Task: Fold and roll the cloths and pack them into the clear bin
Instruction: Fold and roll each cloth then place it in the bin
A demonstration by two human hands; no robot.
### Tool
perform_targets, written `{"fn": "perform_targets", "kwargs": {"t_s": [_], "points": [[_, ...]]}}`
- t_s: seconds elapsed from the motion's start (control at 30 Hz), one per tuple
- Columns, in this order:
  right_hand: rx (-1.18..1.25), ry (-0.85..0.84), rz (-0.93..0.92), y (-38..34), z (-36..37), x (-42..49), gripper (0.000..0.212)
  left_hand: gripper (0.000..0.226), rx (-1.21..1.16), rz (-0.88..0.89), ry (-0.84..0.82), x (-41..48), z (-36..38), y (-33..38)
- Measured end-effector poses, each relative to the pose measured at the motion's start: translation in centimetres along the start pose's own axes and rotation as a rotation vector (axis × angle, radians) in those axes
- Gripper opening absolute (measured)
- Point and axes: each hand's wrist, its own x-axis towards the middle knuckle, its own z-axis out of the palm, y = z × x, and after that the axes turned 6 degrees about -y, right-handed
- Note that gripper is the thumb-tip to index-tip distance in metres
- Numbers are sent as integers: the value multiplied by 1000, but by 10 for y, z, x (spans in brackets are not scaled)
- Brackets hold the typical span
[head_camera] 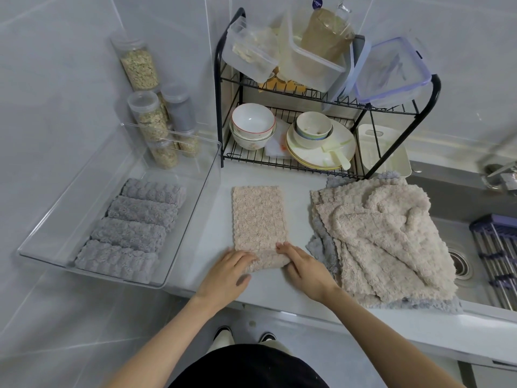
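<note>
grey cloths lie mostly hidden beneath the beige pile, faucet blurred.

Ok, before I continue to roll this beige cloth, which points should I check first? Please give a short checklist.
1. Both hands on the started roll: the left hand and the right hand hold the near end of the beige strip. Ok.
2. The strip ahead lies flat and straight on the counter. Ok.
3. Roll even at both ends: the hands cover it. Cannot tell.
4. Room in the clear bin: four gray rolls sit along one side, with bare floor beside them. Ok.
5. The pile of loose cloths lies apart from the strip. Ok.
</note>
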Motion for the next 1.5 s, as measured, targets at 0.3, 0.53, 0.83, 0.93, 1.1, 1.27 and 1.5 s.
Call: {"fn": "perform_targets", "kwargs": {"t_s": [0.3,0.53,0.83,0.93,1.1,1.27,1.5], "points": [[261,162,289,-14,-14,12,23,20,-280,-338,112,15,-17,1],[94,188,516,-23,-12,29,36,32,-249,-603,140,29,-20,4],[-207,487,132,-45,2,35,35,37,-345,-738,64,36,-26,1],[-333,325,-155,-57,16,35,52,41,-336,-748,58,36,-26,1],[-497,113,-135,-49,28,27,65,30,-311,-736,87,37,-27,1],[-482,115,-87,-25,10,20,57,29,-267,-737,76,39,-27,2],[-536,118,-111,-10,2,16,56,26,235,-186,302,36,-14,4]]}}
